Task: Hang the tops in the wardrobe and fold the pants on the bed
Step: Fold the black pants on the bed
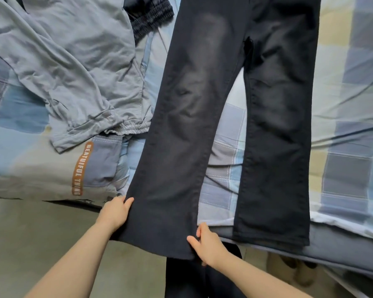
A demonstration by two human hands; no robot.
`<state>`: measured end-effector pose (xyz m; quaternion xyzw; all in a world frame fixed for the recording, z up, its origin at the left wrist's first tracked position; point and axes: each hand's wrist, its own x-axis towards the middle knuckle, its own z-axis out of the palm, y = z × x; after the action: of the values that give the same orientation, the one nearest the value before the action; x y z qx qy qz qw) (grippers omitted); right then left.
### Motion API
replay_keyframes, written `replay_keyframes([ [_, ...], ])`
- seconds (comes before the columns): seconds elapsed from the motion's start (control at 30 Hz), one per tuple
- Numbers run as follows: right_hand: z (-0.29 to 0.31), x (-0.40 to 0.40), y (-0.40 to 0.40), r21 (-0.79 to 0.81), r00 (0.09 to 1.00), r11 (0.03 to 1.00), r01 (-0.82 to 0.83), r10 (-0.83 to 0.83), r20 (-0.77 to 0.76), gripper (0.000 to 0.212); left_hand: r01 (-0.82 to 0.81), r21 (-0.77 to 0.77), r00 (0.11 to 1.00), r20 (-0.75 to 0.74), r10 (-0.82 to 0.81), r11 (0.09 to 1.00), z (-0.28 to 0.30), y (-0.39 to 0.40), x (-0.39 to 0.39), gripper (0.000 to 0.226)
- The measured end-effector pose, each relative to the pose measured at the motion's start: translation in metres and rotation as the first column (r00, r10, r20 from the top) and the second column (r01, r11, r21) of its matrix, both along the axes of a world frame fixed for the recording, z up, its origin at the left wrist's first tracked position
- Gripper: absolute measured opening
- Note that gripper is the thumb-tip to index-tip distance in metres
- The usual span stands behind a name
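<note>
A bed [342, 87] with a blue-and-cream checked cover carries the black pants [213, 108], laid flat with their long axis running away from the hands, waist far, hems near. The left hand [114, 214] pinches the outer edge of the nearer leg's hem; the right hand [207, 244] pinches its inner edge. Beyond the left hand lie crumpled grey pants [73, 67].

Black flared denim pants [235, 104] flat on checked blue bedsheet [353, 104]; left hand [115, 211], right hand [205, 241] pinch one leg hem; grey cotton garment [69, 61] beside.
</note>
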<state>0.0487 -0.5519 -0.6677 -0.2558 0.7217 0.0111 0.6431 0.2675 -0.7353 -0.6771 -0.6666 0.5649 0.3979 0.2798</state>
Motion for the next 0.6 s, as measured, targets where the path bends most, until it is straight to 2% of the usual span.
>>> replay_keyframes([
  [0.03,-0.006,-0.007,0.0,0.071,0.989,0.986,-0.15,0.15,0.01,0.027,0.072,0.009,0.994,0.086,-0.073,0.997,-0.005,-0.001,0.001,0.023],
  [0.07,-0.011,-0.014,-0.003,0.121,0.962,0.955,-0.271,0.273,0.003,0.027,0.134,0.041,0.98,0.141,-0.139,0.99,-0.008,-0.003,0.002,0.03],
  [0.1,-0.019,-0.025,-0.007,0.147,0.941,0.932,-0.331,0.338,-0.02,0.024,0.175,0.062,0.969,0.168,-0.183,0.983,-0.012,-0.005,-0.001,0.039],
  [0.2,-0.033,-0.065,-0.036,0.135,0.932,0.934,-0.33,0.345,-0.111,0.016,0.201,-0.074,0.974,0.126,-0.191,0.977,-0.009,-0.016,-0.031,0.039],
  [0.3,-0.037,-0.115,-0.08,0.053,0.943,0.964,-0.262,0.267,-0.197,0.018,0.304,-0.223,0.949,-0.009,-0.314,0.926,-0.006,-0.031,-0.079,0.045],
  [0.4,-0.038,-0.176,-0.127,-0.02,0.925,0.978,-0.206,0.188,-0.332,0.026,0.455,-0.299,0.865,-0.075,-0.496,0.839,-0.008,-0.051,-0.133,0.055],
  [0.53,-0.044,-0.262,-0.172,-0.151,0.852,0.987,-0.05,-0.036,-0.522,0.023,0.586,-0.371,0.752,-0.082,-0.653,0.721,-0.023,-0.083,-0.203,0.064],
  [0.6,-0.048,-0.3,-0.178,-0.211,0.771,0.974,0.086,-0.199,-0.605,0.031,0.649,-0.374,0.691,-0.076,-0.719,0.663,-0.031,-0.096,-0.231,0.065],
])
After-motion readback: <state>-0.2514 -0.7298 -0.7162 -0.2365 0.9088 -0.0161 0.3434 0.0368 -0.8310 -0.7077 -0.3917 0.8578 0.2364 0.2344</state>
